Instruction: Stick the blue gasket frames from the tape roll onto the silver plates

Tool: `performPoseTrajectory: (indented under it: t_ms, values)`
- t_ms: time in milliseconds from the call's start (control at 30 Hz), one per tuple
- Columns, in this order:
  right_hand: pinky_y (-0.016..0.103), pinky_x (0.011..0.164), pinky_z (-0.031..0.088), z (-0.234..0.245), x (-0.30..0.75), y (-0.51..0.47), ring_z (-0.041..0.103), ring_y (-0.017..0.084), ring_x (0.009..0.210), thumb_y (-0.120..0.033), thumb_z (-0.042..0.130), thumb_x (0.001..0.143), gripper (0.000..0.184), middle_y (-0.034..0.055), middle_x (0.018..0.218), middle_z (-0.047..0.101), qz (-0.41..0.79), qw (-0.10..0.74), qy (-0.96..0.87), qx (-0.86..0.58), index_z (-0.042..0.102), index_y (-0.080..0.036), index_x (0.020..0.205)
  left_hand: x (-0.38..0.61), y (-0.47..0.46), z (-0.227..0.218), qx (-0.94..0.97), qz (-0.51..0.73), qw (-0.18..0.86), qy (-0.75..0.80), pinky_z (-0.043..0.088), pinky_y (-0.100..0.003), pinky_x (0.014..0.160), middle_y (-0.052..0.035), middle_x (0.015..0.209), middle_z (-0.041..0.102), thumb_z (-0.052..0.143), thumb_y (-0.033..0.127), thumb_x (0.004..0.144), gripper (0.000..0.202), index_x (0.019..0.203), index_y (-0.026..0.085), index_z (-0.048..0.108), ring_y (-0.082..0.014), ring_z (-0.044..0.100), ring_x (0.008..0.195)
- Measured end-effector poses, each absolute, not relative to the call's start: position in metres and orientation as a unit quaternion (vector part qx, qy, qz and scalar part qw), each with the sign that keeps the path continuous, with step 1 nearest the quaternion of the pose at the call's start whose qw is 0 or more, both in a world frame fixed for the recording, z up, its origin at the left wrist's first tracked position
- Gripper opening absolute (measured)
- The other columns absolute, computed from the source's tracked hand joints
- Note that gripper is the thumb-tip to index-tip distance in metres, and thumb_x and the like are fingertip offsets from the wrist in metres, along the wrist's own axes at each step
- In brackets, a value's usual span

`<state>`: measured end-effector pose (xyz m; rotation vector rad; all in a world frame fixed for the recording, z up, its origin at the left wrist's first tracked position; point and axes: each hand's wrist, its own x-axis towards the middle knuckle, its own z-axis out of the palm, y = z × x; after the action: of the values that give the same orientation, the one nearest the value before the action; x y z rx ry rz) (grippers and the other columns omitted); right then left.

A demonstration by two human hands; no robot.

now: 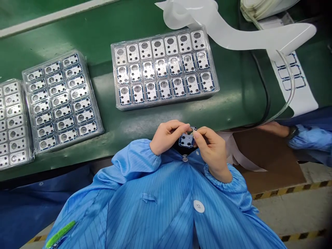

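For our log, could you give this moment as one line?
left hand: holds blue-edged metal part | right hand: holds same part | nearby: plastic tray

A green workbench [233, 86] is being bordered by a concrete floor [280, 211], with yellow-and-black hazard tape [285, 192] being run across it beside a brown cardboard sheet [267, 162]

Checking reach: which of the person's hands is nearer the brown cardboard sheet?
The right hand, just left of the brown cardboard sheet; the left hand lies farther left of it.
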<state>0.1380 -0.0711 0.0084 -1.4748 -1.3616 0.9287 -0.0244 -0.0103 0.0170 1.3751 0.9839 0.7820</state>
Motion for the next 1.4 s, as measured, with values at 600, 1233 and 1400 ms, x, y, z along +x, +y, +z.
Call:
performPoseTrajectory:
  t_ms: [600, 1233, 1400]
  values:
    - [0.025, 0.059, 0.059, 0.001, 0.141, -0.080, 0.069, 0.014, 0.063, -0.047, 0.060, 0.094, 0.039, 0.0012, 0.078, 0.074, 0.573, 0.437, -0.514, -0.465, 0.061, -0.022, 0.124, -0.076, 0.037, 0.071, 0.633, 0.369, 0.507, 0.454, 0.049, -0.022, 0.065, -0.0030, 0.075, 0.069, 0.063, 0.043, 0.089, 0.029, 0.086, 0.015, 0.066, -0.0102, 0.060, 0.068]
    - [0.027, 0.057, 0.058, -0.030, 0.172, -0.095, 0.066, 0.016, 0.060, -0.055, 0.058, 0.091, 0.039, 0.0037, 0.070, 0.070, 0.486, 0.481, -0.463, -0.565, 0.073, -0.020, 0.101, -0.158, 0.230, 0.084, 0.619, 0.383, 0.198, 0.657, 0.046, -0.024, 0.068, -0.0061, 0.080, 0.069, 0.053, 0.019, 0.089, 0.012, 0.082, 0.014, 0.062, -0.0103, 0.055, 0.065]
    - [0.027, 0.057, 0.058, -0.032, 0.172, -0.092, 0.066, 0.016, 0.061, -0.056, 0.059, 0.090, 0.040, 0.0034, 0.070, 0.069, 0.493, 0.477, -0.460, -0.564, 0.073, -0.021, 0.101, -0.160, 0.240, 0.063, 0.645, 0.283, 0.125, 0.699, 0.046, -0.028, 0.082, -0.0073, 0.090, 0.070, 0.049, 0.024, 0.091, 0.019, 0.093, 0.014, 0.066, -0.0157, 0.060, 0.083]
